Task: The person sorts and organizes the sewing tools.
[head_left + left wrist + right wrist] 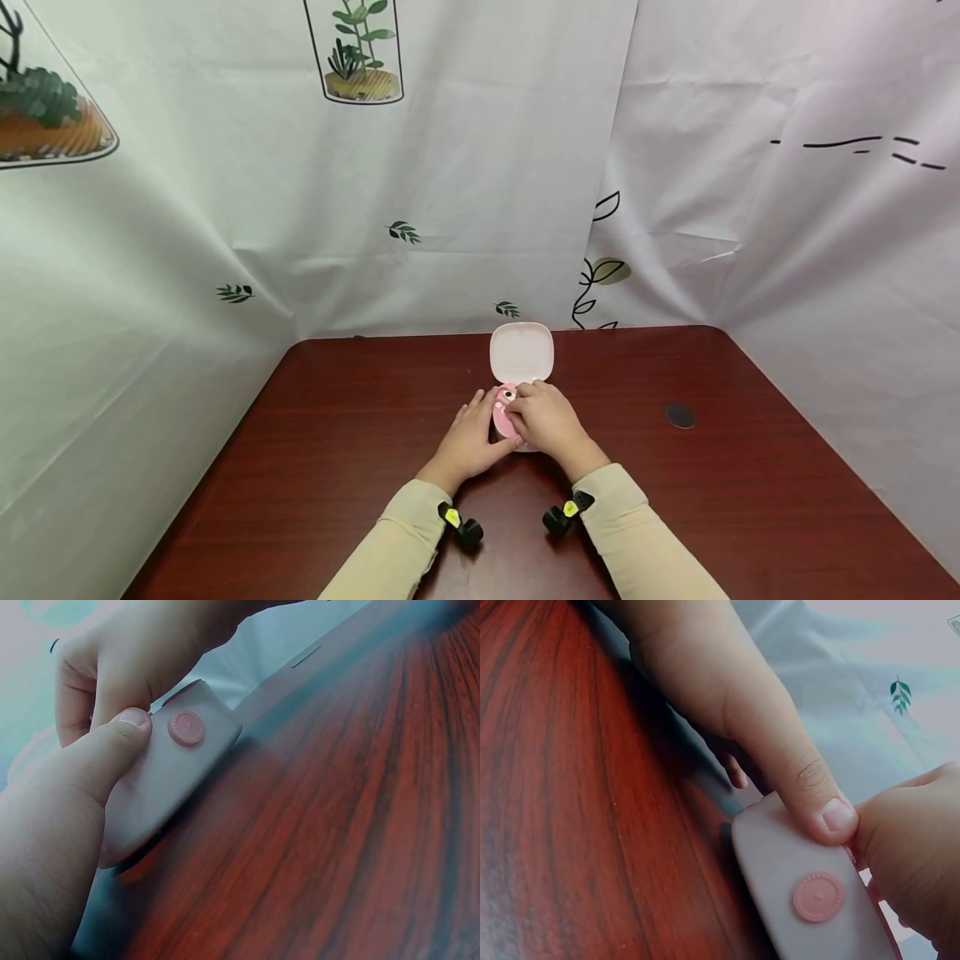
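Note:
A small pale case stands on the table, its white lid raised at the back. Inside lies a pink insert with a round white spot that has a dark centre. My left hand holds the case body at its left front corner, thumb pressed on the front rim and fingers along the side. A round pink button sits on the front wall. Over the insert, my right hand reaches in from the right with fingers bent down. I cannot tell what its fingertips pinch, as they are hidden.
The dark red wooden table runs back to a printed white cloth hung behind and along both sides. A dark round disc lies flush in the tabletop at right. Both wrists wear small black cameras.

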### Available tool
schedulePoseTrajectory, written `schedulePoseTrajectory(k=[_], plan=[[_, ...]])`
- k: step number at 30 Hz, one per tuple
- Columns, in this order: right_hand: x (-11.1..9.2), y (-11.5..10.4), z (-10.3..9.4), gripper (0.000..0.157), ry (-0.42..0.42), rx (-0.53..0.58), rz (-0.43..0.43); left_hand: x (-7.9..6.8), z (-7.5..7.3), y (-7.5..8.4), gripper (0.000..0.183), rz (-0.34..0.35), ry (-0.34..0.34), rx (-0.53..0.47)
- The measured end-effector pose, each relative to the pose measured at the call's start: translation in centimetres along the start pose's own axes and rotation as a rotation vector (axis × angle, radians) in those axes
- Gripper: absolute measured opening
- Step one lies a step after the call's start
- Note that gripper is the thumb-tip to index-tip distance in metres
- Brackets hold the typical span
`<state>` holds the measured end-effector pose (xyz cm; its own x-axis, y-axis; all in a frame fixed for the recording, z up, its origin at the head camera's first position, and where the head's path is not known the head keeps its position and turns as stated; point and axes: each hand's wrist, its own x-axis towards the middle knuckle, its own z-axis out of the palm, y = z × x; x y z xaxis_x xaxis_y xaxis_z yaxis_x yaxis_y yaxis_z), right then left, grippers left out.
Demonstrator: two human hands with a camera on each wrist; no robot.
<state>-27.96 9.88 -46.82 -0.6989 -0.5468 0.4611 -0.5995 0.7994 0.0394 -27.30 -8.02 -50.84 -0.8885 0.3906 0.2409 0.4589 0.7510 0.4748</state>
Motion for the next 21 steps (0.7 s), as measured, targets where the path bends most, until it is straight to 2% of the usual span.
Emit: schedulePoseTrajectory(k=[12,21], plan=[[-0.06,0.2,0.43,0.01,0.017,0.009,-0.017,-0.08,-0.18,0.11,0.096,0.001,-0.002,-0.004],[-0.15,0.32,0.18,0.013,0.017,0.062,-0.006,0.06,-0.01,0.07,0.096,0.005,0.001,0.003]])
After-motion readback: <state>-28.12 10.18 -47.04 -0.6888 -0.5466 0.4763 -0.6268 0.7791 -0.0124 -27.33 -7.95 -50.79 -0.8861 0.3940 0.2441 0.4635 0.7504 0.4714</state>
